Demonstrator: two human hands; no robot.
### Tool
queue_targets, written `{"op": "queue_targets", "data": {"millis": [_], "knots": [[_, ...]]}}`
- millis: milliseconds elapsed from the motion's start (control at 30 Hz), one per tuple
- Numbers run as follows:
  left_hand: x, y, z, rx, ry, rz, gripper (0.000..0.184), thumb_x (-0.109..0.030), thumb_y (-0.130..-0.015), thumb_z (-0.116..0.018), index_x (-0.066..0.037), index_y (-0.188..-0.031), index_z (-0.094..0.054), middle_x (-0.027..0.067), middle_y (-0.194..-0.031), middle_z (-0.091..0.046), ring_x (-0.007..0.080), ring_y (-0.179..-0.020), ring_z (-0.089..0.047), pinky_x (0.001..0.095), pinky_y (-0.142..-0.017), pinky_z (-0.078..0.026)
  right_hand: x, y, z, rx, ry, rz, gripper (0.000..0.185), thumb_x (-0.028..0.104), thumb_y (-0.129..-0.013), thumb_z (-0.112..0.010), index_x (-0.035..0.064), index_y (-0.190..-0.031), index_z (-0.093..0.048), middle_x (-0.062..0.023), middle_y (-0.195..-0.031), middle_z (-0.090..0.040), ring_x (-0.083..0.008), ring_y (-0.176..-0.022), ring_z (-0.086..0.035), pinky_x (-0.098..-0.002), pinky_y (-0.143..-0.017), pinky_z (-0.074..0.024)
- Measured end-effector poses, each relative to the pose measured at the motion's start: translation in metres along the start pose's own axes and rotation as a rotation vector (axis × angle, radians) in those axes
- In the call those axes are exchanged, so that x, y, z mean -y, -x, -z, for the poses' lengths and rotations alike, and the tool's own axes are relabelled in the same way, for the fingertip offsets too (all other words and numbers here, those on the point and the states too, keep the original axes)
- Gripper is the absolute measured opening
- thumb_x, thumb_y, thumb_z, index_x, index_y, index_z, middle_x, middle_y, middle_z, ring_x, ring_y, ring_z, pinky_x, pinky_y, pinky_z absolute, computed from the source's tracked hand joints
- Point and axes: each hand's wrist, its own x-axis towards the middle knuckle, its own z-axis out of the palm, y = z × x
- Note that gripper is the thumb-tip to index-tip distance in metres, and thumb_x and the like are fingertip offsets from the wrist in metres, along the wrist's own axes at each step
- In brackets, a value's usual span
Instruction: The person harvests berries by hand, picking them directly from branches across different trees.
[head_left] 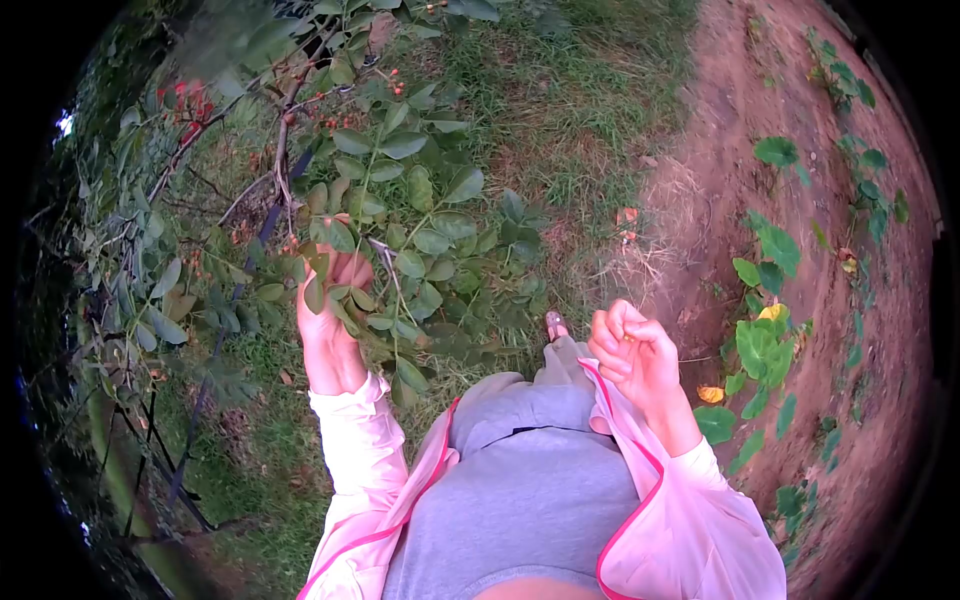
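Grass (pixel 570 110) behind, I'd go gently on the upper-left leafy branch (pixel 432 241): left hand (pixel 328 322) leaf-hidden, hold unclear; right hand (pixel 638 358) curled closed, contents unclear.

Leaves (pixel 337 236) partly hide left hand (pixel 322 315); grip unreadable from here. Right hand (pixel 635 350): palm lost behind curled fingers.

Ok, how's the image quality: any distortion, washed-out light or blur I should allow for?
Head view: strong wide-angle distortion, with black, rounded borders; head view: the left sleeve looks nearly washed out to white; head view: the upper-left foliage is hazy, while the right hand is fairly clear; head view: leaves partly hide the left hand.
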Motion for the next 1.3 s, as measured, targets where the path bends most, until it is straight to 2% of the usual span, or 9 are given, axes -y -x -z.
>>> {"op": "queue_targets", "data": {"millis": [67,267,300,400,467,567,700,933,1300], "knots": [[0.001,0.002,-0.011,0.105,0.100,0.020,0.030,-0.016,-0.100,-0.049,-0.011,-0.071,-0.042,-0.0053,-0.060,-0.028,0.0076,-0.053,-0.028,0.0236,-0.047,-0.023,-0.009,-0.002,-0.003,0.045,0.028,-0.005,0.013,0.017,-0.092,-0.044,0.0051,-0.087,-0.043,-0.0076,-0.080,-0.045,-0.0089,-0.053,-0.035,-0.0204,-0.042,-0.0272],[-0.003,0.001,-0.037,0.057,0.048,0.022,0.024,-0.013,-0.099,-0.050,-0.009,-0.075,-0.048,-0.0044,-0.063,-0.030,0.0071,-0.054,-0.029,0.0233,-0.047,-0.023,-0.026,-0.009,-0.025,-0.005,0.066,-0.047,0.020,0.021,-0.097,-0.044,0.0044,-0.086,-0.048,-0.0019,-0.073,-0.041,-0.0053,-0.050,-0.031,-0.0205,-0.041,-0.0215],[-0.003,-0.003,-0.029,0.123,0.048,0.026,0.011,-0.016,-0.098,-0.052,-0.007,-0.092,-0.049,-0.0035,-0.073,-0.038,0.0074,-0.056,-0.031,0.0233,-0.050,-0.026,-0.028,-0.010,-0.029,-0.020,0.153,-0.064,0.022,0.022,-0.098,-0.045,0.0045,-0.085,-0.050,-0.0001,-0.072,-0.039,-0.0048,-0.050,-0.030,-0.0207,-0.041,-0.0207],[-0.004,-0.012,-0.010,0.219,0.044,0.017,0.036,-0.021,-0.096,-0.057,-0.002,-0.127,-0.053,-0.0006,-0.099,-0.056,0.0084,-0.062,-0.037,0.0234,-0.055,-0.030,-0.029,-0.011,-0.053,0.004,0.359,-0.086,0.027,0.024,-0.102,-0.048,0.0028,-0.090,-0.060,0.0047,-0.066,-0.041,-0.0032,-0.051,-0.030,-0.0208,-0.044,-0.0229],[0.000,-0.007,-0.024,0.144,0.034,-0.011,0.038,-0.023,-0.095,-0.058,-0.002,-0.127,-0.054,0.0012,-0.111,-0.058,0.0091,-0.064,-0.039,0.0234,-0.056,-0.031,-0.041,-0.020,-0.082,-0.032,0.766,0.278,0.020,0.019,-0.100,-0.051,0.0019,-0.101,-0.062,0.0019,-0.068,-0.052,-0.0077,-0.053,-0.042,-0.0241,-0.048,-0.0342],[0.005,-0.002,-0.045,0.074,0.092,-0.008,0.032,-0.011,-0.095,-0.054,0.002,-0.123,-0.057,-0.0031,-0.075,-0.040,0.0087,-0.062,-0.032,0.0228,-0.051,-0.028,-0.051,-0.036,-0.105,-0.146,1.169,0.584,0.019,0.014,-0.097,-0.055,0.0014,-0.110,-0.063,-0.0054,-0.076,-0.064,-0.0157,-0.058,-0.057,-0.0290,-0.056,-0.0458],[0.001,-0.019,-0.015,0.345,-0.118,-0.039,0.053,-0.033,-0.091,-0.065,-0.002,-0.131,-0.051,0.0041,-0.123,-0.057,0.0121,-0.084,-0.049,0.0256,-0.065,-0.042,-0.066,-0.058,-0.090,-0.350,1.391,0.835,0.020,0.013,-0.094,-0.059,0.0020,-0.111,-0.063,-0.0161,-0.081,-0.066,-0.0261,-0.065,-0.065,-0.0341,-0.059,-0.0496],[0.005,-0.016,-0.014,0.031,-0.316,-0.056,0.059,-0.042,-0.091,-0.063,-0.004,-0.134,-0.050,0.0105,-0.138,-0.050,0.0235,-0.119,-0.051,0.0368,-0.093,-0.045,-0.069,-0.070,-0.079,-0.508,1.459,0.868,0.021,0.017,-0.088,-0.068,0.0047,-0.105,-0.066,-0.0112,-0.070,-0.063,-0.0240,-0.055,-0.060,-0.0352,-0.051,-0.0446],[0.021,-0.020,-0.009,0.037,-0.331,-0.114,0.060,-0.037,-0.090,-0.066,-0.004,-0.137,-0.045,0.0141,-0.139,-0.049,0.0277,-0.125,-0.048,0.0408,-0.106,-0.040,-0.076,-0.076,-0.077,-0.522,1.418,0.798,0.022,0.016,-0.081,-0.075,0.0077,-0.096,-0.061,-0.0042,-0.053,-0.046,-0.0197,-0.046,-0.050,-0.0347,-0.045,-0.0374]]}}
